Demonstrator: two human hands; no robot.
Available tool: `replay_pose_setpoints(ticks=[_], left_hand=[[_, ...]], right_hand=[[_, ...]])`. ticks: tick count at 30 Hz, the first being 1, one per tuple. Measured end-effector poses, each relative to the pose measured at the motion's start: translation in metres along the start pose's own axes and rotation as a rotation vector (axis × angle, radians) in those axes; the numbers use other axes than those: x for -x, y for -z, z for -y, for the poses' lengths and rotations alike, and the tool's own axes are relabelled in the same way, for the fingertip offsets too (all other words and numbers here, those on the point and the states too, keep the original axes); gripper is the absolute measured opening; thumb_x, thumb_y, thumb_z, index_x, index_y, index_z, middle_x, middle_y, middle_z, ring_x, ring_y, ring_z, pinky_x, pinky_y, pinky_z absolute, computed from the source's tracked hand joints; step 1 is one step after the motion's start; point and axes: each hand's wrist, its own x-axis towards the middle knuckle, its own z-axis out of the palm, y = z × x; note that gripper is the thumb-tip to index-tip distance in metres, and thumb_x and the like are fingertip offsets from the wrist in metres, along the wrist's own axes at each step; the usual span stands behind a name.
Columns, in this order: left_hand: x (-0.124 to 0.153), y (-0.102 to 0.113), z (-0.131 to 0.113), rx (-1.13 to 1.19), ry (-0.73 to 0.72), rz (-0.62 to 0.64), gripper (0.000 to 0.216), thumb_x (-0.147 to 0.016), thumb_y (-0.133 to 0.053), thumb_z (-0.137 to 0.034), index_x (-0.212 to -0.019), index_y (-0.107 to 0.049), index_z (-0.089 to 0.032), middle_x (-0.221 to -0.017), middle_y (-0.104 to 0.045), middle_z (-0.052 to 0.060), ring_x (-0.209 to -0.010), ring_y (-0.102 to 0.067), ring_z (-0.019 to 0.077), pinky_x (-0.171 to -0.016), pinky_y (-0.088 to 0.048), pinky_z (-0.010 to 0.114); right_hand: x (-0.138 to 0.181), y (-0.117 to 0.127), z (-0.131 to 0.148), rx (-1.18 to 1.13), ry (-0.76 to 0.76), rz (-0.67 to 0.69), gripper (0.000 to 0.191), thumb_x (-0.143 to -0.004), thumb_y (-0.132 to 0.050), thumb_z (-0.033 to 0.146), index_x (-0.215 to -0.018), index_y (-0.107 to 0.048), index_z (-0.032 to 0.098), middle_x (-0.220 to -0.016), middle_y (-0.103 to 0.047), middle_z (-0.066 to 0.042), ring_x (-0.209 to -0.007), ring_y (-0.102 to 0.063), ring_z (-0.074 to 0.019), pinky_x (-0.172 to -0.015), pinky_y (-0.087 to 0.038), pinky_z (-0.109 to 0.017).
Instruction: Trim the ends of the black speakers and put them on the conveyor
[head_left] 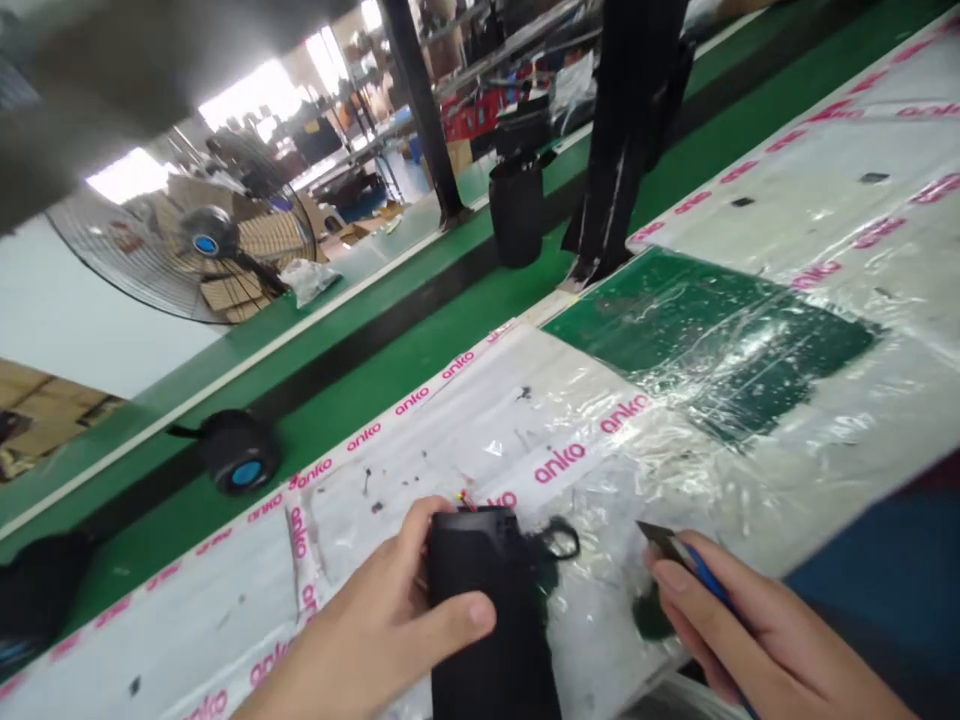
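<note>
the left hand [375,625] grips a black, oblong plastic casing [487,620], thumb across its front face, fingers curled behind its left edge. the casing's long axis runs away from the wearer, and its near end runs out of view. just right of the casing, not touching it, the right hand [750,640] pinches a blue-handled tool with a dark flat tip [679,550], aimed at the casing's far right corner. at the casing's far end a black wire loop [559,540] and red wire ends show, too blurred to trace. beyond the casing lies the table [450,420] under clear film, then a green belt [420,350] carrying a round black part with a blue centre [236,452].
</note>
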Motion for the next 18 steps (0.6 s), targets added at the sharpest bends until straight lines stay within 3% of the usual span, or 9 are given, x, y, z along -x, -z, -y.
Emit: replay_pose_setpoints(ticks=[3,6,9,11,14,16,18], left_hand=[[-0.008,-0.007,-0.004,-0.312,0.021,-0.077,0.068,-0.088,-0.07,-0.067,-0.141,-0.05,-0.029,-0.094,-0.071,0.004,-0.082,-0.066,0.0268,-0.065,-0.046,0.031],[-0.018,-0.01,-0.008,-0.412,0.011,-0.069,0.077,-0.085,-0.069,-0.071,-0.144,-0.05,-0.026,-0.088,-0.072,0.005,-0.073,-0.065,0.0268,-0.058,-0.041,0.03],[-0.022,-0.006,-0.009,-0.513,0.014,-0.049,0.081,-0.085,-0.067,-0.075,-0.145,-0.051,-0.024,-0.096,-0.074,0.009,-0.082,-0.069,0.0325,-0.064,-0.047,0.035],[-0.02,0.004,-0.008,-0.572,-0.014,-0.038,0.075,-0.085,-0.069,-0.072,-0.143,-0.053,-0.027,-0.113,-0.073,0.012,-0.097,-0.07,0.0366,-0.076,-0.054,0.041],[-0.014,0.033,-0.004,-0.612,-0.199,0.025,0.062,-0.091,-0.073,-0.047,-0.146,-0.049,-0.034,-0.144,-0.06,0.01,-0.125,-0.062,0.0358,-0.101,-0.054,0.046],[-0.009,0.054,0.0,-0.587,-0.369,0.104,0.071,-0.089,-0.068,-0.02,-0.153,-0.041,-0.038,-0.154,-0.053,0.007,-0.141,-0.053,0.0324,-0.115,-0.047,0.045],[-0.007,0.071,0.006,-0.527,-0.477,0.159,0.088,-0.079,-0.06,-0.003,-0.156,-0.037,-0.039,-0.156,-0.053,0.004,-0.146,-0.049,0.0297,-0.121,-0.043,0.043]], right_hand=[[-0.003,0.006,0.016,-0.142,-0.082,0.166,0.049,-0.101,-0.049,0.069,-0.077,-0.061,0.027,-0.058,-0.054,0.001,-0.05,-0.052,-0.0179,-0.046,-0.05,-0.027],[-0.004,0.008,0.023,-0.171,-0.116,0.179,0.051,-0.1,-0.05,0.07,-0.075,-0.059,0.027,-0.059,-0.052,0.001,-0.051,-0.048,-0.0176,-0.047,-0.047,-0.027],[-0.002,0.006,0.031,-0.197,-0.15,0.109,0.051,-0.102,-0.05,0.068,-0.073,-0.057,0.027,-0.058,-0.05,0.002,-0.051,-0.045,-0.0166,-0.049,-0.044,-0.028],[-0.001,0.003,0.038,-0.228,-0.186,0.04,0.051,-0.101,-0.051,0.069,-0.073,-0.056,0.026,-0.057,-0.048,0.003,-0.051,-0.043,-0.0159,-0.049,-0.041,-0.027],[-0.002,0.002,0.038,-0.27,-0.198,-0.002,0.053,-0.097,-0.055,0.071,-0.07,-0.056,0.026,-0.056,-0.048,0.002,-0.049,-0.043,-0.0155,-0.045,-0.04,-0.027],[-0.002,0.003,0.028,-0.276,-0.149,0.011,0.049,-0.095,-0.061,0.069,-0.07,-0.059,0.026,-0.055,-0.052,0.001,-0.046,-0.047,-0.0164,-0.042,-0.043,-0.027],[0.0,0.004,0.013,-0.271,-0.125,0.019,0.042,-0.092,-0.066,0.065,-0.076,-0.064,0.027,-0.055,-0.055,0.001,-0.043,-0.051,-0.0183,-0.038,-0.045,-0.027]])
